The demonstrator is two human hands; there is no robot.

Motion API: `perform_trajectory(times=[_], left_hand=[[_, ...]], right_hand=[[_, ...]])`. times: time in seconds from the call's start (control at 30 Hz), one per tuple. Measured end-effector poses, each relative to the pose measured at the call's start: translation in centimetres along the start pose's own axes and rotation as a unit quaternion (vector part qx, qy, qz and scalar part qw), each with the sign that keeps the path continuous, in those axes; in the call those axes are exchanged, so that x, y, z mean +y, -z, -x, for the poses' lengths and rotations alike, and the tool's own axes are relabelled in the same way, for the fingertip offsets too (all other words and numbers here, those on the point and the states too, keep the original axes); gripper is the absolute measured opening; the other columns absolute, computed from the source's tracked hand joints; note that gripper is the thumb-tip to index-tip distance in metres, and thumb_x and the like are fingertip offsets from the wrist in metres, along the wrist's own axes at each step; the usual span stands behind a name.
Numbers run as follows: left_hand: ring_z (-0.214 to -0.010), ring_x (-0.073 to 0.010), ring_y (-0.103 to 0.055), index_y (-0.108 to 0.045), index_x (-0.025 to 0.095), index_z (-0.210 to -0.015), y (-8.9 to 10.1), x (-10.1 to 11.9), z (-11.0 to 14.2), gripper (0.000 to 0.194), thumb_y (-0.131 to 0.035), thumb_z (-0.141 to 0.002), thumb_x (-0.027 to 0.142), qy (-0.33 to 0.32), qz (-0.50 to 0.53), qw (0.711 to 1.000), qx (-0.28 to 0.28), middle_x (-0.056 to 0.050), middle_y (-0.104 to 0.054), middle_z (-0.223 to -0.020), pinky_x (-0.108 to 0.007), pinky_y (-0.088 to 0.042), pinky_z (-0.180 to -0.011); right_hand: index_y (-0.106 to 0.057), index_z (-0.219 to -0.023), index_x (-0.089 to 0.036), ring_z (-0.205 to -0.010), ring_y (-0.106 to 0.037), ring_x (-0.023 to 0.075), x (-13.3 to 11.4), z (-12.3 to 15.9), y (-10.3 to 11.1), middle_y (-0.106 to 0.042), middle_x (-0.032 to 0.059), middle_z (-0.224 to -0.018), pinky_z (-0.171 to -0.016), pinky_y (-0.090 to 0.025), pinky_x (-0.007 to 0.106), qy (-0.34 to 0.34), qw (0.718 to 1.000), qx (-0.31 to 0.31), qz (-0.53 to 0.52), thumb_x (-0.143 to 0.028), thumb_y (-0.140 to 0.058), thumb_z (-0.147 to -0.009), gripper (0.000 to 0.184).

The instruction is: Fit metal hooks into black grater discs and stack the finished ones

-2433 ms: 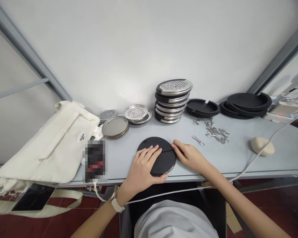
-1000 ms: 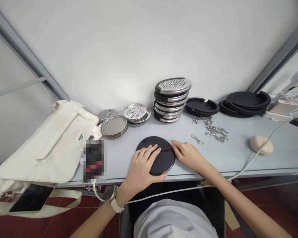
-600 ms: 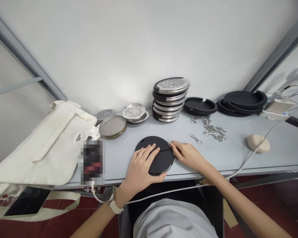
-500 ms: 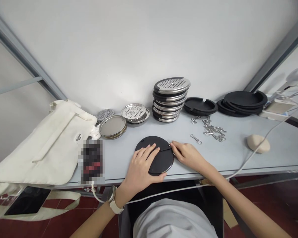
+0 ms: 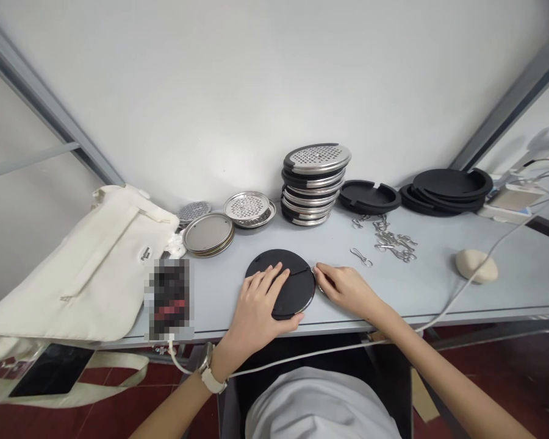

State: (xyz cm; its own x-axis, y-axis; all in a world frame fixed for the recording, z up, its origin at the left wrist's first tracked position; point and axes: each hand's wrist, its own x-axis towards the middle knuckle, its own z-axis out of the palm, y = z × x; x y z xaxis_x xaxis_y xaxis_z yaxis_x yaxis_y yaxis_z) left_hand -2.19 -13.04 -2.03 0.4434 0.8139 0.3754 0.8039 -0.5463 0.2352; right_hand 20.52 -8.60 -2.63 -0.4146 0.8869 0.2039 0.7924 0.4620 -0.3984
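Note:
A black round disc (image 5: 297, 292) lies flat on the table near its front edge, a straight seam crossing its upper right part and a thin shiny rim showing at the lower right. My left hand (image 5: 258, 305) rests over its left side, fingers spread on top and thumb against the near rim, holding it. At the right edge, by the end of the seam, my right hand (image 5: 343, 286) pinches a small metal clip, mostly hidden by the fingers. A loose metal clip (image 5: 361, 257) lies just beyond that hand, and a pile of similar clips (image 5: 393, 241) is farther back.
Behind the disc stands a tall stack of perforated metal-and-black discs (image 5: 315, 189). Metal plates (image 5: 208, 233) and grater-like discs (image 5: 247, 207) sit left of it, black round trays (image 5: 452, 183) right. A white bag (image 5: 86, 262), a white cable (image 5: 462, 286) and a beige rounded object (image 5: 476, 266) flank the work.
The black disc has shifted slightly left and turned a little under my left hand. My right hand remains at its right edge, with a small gap now showing between fingers and disc.

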Motion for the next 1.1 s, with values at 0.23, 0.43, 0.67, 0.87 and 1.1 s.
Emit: perform_trajectory(times=[0.23,0.43,0.67,0.87,1.1], left_hand=[[-0.133,-0.0293,-0.042,-0.043,0.021,-0.142,0.31,-0.05,-0.01,0.071,-0.068,-0.078,0.039,-0.016,0.003,1.000,-0.007,-0.008,-0.046,-0.147,-0.044,-0.034,-0.106],[-0.135,-0.0288,-0.040,-0.040,0.021,-0.145,0.75,-0.16,0.05,0.073,-0.065,-0.079,0.038,-0.053,0.030,0.998,-0.031,-0.007,-0.044,-0.149,-0.044,-0.031,-0.110],[-0.137,-0.0281,-0.038,-0.039,0.022,-0.146,0.78,-0.24,0.09,0.075,-0.067,-0.079,0.040,-0.062,0.041,0.996,-0.046,-0.006,-0.041,-0.151,-0.044,-0.030,-0.111],[-0.137,-0.0276,-0.038,-0.039,0.022,-0.146,0.70,-0.32,0.09,0.076,-0.068,-0.079,0.042,-0.059,0.037,0.996,-0.048,-0.006,-0.041,-0.151,-0.043,-0.029,-0.112],[-0.137,-0.0274,-0.037,-0.039,0.022,-0.145,0.68,-0.33,0.14,0.075,-0.068,-0.079,0.043,-0.058,0.036,0.997,-0.048,-0.005,-0.040,-0.152,-0.043,-0.028,-0.112]], right_hand=[[-0.041,-0.076,-0.024,-0.047,-0.048,0.0161,-0.22,0.04,0.25,-0.049,-0.0028,-0.056,-0.054,-0.032,0.026,-0.016,0.998,0.011,-0.067,-0.033,-0.030,-0.101,0.028],[-0.040,-0.077,-0.025,-0.048,-0.049,0.0168,-0.27,0.05,0.29,-0.046,-0.0036,-0.056,-0.054,-0.032,0.026,-0.024,0.996,0.014,-0.083,-0.034,-0.030,-0.101,0.027],[-0.039,-0.073,-0.024,-0.047,-0.047,0.0161,-0.25,0.12,0.33,-0.047,-0.0027,-0.055,-0.054,-0.031,0.026,-0.013,0.997,0.013,-0.070,-0.034,-0.030,-0.100,0.031],[-0.038,-0.070,-0.023,-0.047,-0.043,0.0147,-0.12,0.05,0.33,-0.045,-0.0028,-0.054,-0.054,-0.030,0.025,-0.015,0.997,0.001,-0.075,-0.034,-0.031,-0.100,0.032],[-0.035,-0.075,-0.024,-0.046,-0.041,0.0152,-0.23,0.03,0.42,-0.040,-0.0048,-0.054,-0.053,-0.028,0.025,-0.021,0.996,-0.002,-0.090,-0.033,-0.032,-0.099,0.026]])
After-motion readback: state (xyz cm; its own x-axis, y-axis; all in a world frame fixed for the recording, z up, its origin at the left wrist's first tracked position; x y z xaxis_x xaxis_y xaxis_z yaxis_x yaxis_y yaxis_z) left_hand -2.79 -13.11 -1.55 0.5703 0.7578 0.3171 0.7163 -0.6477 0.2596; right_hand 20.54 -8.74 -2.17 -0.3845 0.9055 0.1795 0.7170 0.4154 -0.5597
